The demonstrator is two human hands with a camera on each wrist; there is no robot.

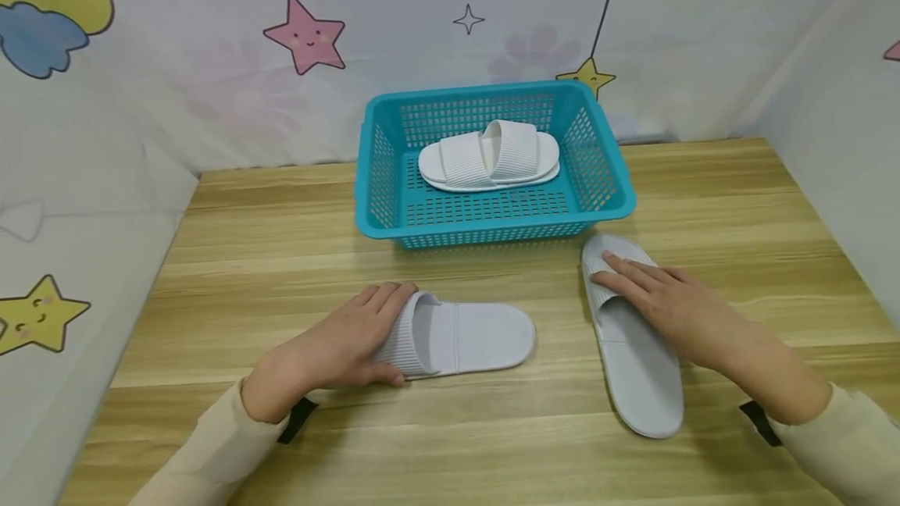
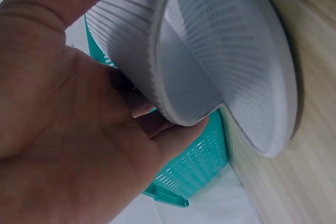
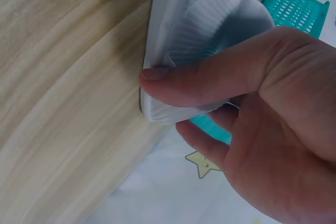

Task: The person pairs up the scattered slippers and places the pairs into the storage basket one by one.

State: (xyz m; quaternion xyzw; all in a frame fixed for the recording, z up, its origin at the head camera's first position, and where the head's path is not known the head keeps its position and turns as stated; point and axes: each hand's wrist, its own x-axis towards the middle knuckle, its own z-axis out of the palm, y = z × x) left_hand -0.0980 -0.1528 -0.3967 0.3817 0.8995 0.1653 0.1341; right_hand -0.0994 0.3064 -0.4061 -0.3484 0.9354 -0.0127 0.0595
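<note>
Two light grey slippers lie sole-down on the wooden table. The left slipper (image 1: 492,334) points its heel to the right, and my left hand (image 1: 358,334) grips it across the ribbed strap (image 2: 131,30), thumb on the near side and fingers on the far side. The right slipper (image 1: 643,381) lies at a slant, heel toward me. Over its strap (image 1: 598,268) my right hand (image 1: 668,307) holds it, with the thumb (image 3: 194,85) against its edge. The palms and fingers hide part of both straps.
Behind the slippers stands a teal plastic basket (image 1: 492,226) against the patterned cloth backdrop (image 1: 408,22). A pair of white slippers (image 1: 464,162) lies inside it. Cloth walls border the wooden table (image 1: 246,256) on the left and right.
</note>
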